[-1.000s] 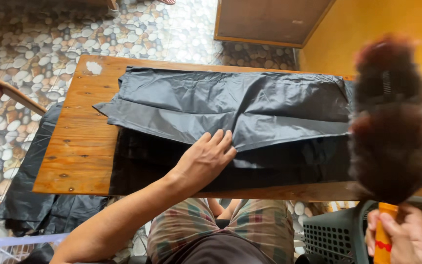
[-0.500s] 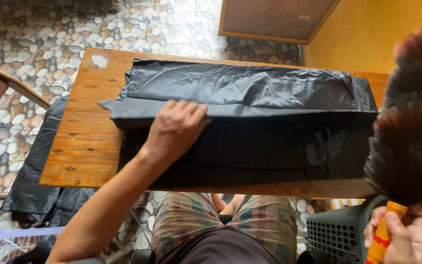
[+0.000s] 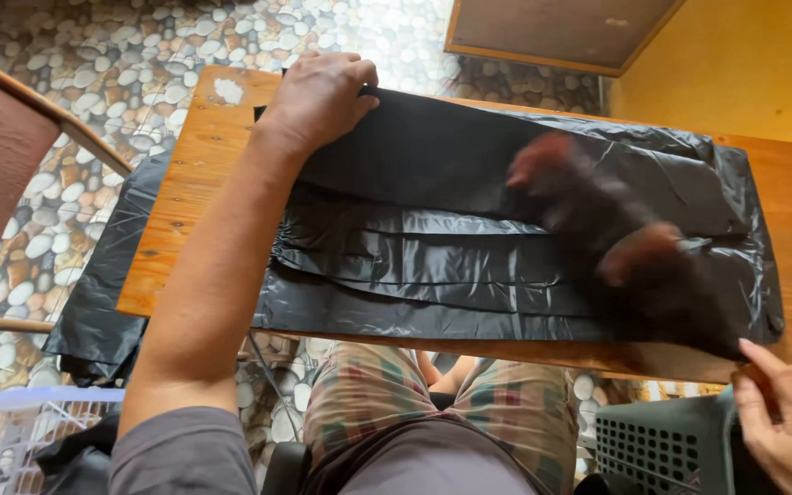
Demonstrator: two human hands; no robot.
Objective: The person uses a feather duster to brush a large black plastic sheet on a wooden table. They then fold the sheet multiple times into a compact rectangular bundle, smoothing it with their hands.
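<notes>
Right now a black plastic bag (image 3: 469, 247) lies flat on the wooden worktop (image 3: 196, 174). Its long side runs left to right, across in front of the person. It covers most of the worktop, and its near edge reaches the worktop's near edge.

The left hand (image 3: 318, 96) is on the bag's far left corner. Its fingers are curled down over the far edge, and it seems to press or pinch the plastic there. This hand is the one touching the bag.

The right hand (image 3: 790, 422) is low at the right, just past the bag's near right corner. Its fingers are bent, but I cannot tell if it holds something. A dark, fuzzy brush (image 3: 616, 238) is a blur over the right half of the bag.

Another piece of black plastic (image 3: 93, 302) hangs down at the left of the worktop. A dark basket (image 3: 662, 445) sits below the right hand, and a white basket (image 3: 20, 431) is at the bottom left. The floor (image 3: 93, 55) is made of pebbles.
</notes>
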